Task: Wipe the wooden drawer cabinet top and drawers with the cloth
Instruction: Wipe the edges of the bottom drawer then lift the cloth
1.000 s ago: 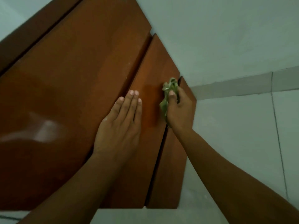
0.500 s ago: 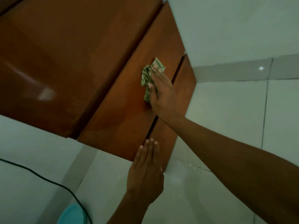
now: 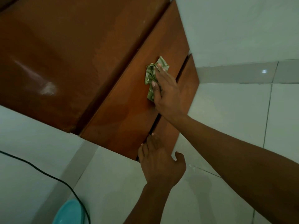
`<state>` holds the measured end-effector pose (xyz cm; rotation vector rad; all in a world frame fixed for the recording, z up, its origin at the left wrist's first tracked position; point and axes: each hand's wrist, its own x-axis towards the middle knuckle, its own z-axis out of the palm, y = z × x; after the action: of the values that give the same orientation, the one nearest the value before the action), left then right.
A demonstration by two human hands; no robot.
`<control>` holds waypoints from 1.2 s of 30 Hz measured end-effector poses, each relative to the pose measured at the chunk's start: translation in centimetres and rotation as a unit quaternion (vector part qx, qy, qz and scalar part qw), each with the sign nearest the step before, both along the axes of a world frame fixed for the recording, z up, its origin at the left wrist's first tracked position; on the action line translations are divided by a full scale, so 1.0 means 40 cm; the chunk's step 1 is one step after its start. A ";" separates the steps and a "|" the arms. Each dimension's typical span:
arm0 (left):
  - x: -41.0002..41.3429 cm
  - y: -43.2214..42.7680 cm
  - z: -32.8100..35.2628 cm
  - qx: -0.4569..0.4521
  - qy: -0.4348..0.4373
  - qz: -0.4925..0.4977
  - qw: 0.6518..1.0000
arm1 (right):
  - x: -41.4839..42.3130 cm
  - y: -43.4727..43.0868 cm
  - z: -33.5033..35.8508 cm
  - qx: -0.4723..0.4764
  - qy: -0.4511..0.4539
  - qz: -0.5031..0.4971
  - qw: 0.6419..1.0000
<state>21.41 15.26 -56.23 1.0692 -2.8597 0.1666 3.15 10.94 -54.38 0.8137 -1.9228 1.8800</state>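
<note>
While the wooden drawer cabinet [image 3: 64,62] fills the view toward 10 o'clock, its glossy top catches a pale glare and its 2 drawer fronts slant from 1 o'clock down to 6 o'clock. The right hand [image 3: 166,92] reaches in from 4 o'clock and lies flat on the upper drawer front [image 3: 126,113], its fingers nearly straight, pressing the green striped cloth [image 3: 150,73] against the wood. The cloth is crumpled under the fingers and thumb, and its loose edges stick out toward 11 o'clock of the palm. A darker patch shows on that drawer front at 7 o'clock of the cloth. The left hand [image 3: 160,165] comes up from 6 o'clock, open and holding nothing; its straight fingers rest at the near end of the dark gap between the upper front and the lower drawer front [image 3: 187,81], with the thumb spread toward 3 o'clock. A black cable [image 3: 48,172] crosses the tiled floor [image 3: 226,110] from 9 o'clock toward 7 o'clock, passing over a round teal object [image 3: 69,214] at the bottom edge
</note>
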 end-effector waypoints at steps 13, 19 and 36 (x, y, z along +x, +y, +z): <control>0.006 -0.051 0.099 0.237 0.105 0.033 0.965 | -0.026 0.033 0.019 0.015 0.006 -0.002 1.000; 0.012 -0.064 0.124 0.329 0.118 0.049 0.936 | -0.026 0.039 0.029 0.022 -0.004 0.003 1.000; 0.122 -0.159 0.271 -0.278 -0.169 -0.167 0.931 | 0.282 0.192 -0.211 0.228 0.293 0.213 0.904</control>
<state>26.30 8.88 -45.39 0.4690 -2.9139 1.1487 14.44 18.63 -62.82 1.8278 -1.8803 1.1377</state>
